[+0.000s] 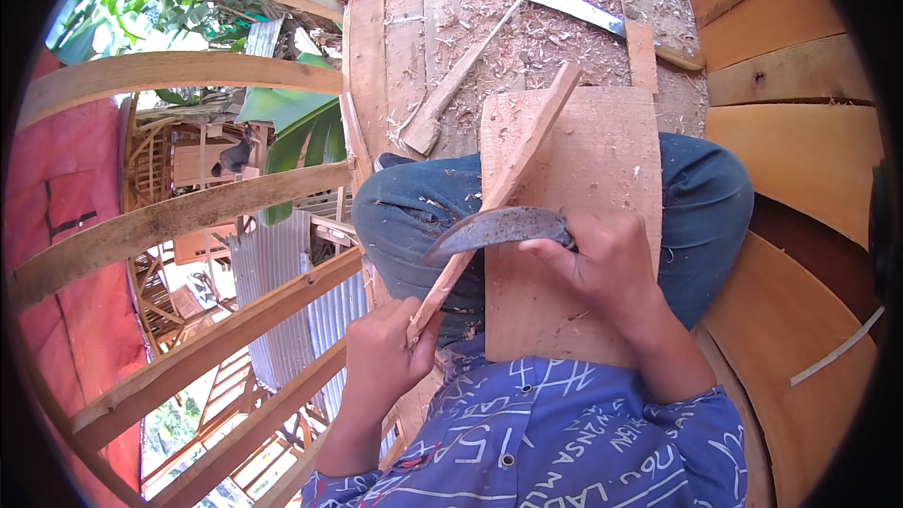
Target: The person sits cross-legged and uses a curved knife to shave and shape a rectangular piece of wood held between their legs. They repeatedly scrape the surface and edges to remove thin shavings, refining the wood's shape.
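Observation:
My left hand (384,343) is closed round the near end of a long wooden stick (531,146), which slants up and away to the right. In my right hand (611,249) is a knife with a broad, curved, dark blade (513,226); its handle is mostly hidden by my fingers. The blade lies across the stick, a little above my left hand. Under the stick, a flat wooden board (602,146) rests over my crossed legs, and the stick's far part passes above it.
Wood shavings (564,28) cover the plank floor ahead. On it lie a long-bladed machete (555,5) and a tapered wooden piece (451,85). A slatted wooden railing (188,198) runs along the left, with roofs and leaves beyond. Wooden panels (800,160) form the right side.

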`<state>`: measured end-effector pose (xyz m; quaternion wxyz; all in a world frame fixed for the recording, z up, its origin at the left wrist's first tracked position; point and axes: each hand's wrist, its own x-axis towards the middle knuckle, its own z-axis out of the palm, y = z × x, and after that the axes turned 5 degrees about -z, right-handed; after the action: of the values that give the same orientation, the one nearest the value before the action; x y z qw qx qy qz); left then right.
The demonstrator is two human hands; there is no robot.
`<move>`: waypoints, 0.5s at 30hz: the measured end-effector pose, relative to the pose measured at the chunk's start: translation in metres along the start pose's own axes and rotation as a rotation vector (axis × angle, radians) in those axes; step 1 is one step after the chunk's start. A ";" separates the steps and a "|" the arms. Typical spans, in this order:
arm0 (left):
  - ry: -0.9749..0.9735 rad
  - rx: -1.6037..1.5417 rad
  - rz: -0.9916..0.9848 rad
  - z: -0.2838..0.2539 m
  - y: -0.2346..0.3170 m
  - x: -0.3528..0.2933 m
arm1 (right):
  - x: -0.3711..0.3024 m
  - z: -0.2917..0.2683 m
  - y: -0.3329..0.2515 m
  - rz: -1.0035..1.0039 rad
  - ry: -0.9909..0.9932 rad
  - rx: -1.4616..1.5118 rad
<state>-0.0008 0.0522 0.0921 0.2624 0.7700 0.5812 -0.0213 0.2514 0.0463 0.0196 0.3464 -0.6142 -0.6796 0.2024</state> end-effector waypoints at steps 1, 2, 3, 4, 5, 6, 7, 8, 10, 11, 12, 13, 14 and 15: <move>0.009 -0.012 -0.005 0.000 0.000 0.001 | 0.004 0.003 0.001 0.008 -0.001 0.000; 0.021 -0.026 -0.012 0.002 0.001 0.002 | 0.006 0.005 0.003 0.004 0.022 0.005; 0.034 -0.040 -0.018 0.002 0.001 0.003 | 0.009 0.006 0.005 -0.007 0.032 -0.011; 0.034 -0.042 -0.019 0.001 0.000 0.003 | 0.012 0.007 0.008 -0.017 0.042 -0.027; 0.038 -0.052 -0.016 0.002 0.000 0.003 | 0.014 0.004 0.010 -0.032 0.051 -0.053; 0.043 -0.063 -0.013 0.003 0.000 0.004 | 0.017 0.003 0.010 -0.015 0.042 -0.064; 0.050 -0.063 -0.015 0.004 -0.001 0.005 | 0.019 0.001 0.009 0.002 0.034 -0.076; 0.057 -0.061 -0.019 0.004 -0.001 0.005 | 0.020 0.001 0.009 0.019 0.024 -0.085; 0.048 -0.059 -0.025 0.005 -0.002 0.005 | 0.025 0.002 0.023 0.111 0.164 -0.061; 0.034 -0.054 -0.031 0.005 -0.004 0.004 | 0.029 0.003 0.035 0.155 0.233 -0.041; 0.027 -0.048 -0.049 0.005 -0.006 -0.001 | 0.037 -0.007 0.059 0.339 0.289 0.004; 0.029 -0.038 -0.029 0.005 -0.008 -0.002 | 0.039 -0.030 0.079 0.538 0.368 0.020; 0.037 -0.017 -0.031 0.007 -0.008 -0.004 | 0.038 -0.037 0.083 0.497 0.355 -0.029; 0.045 0.004 -0.032 0.008 -0.008 -0.005 | 0.036 -0.042 0.085 0.454 0.343 -0.078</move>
<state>-0.0079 0.0462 0.0838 0.2472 0.7615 0.5991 -0.0091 0.3405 0.0888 -0.0033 0.3783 -0.7888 -0.4633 0.1417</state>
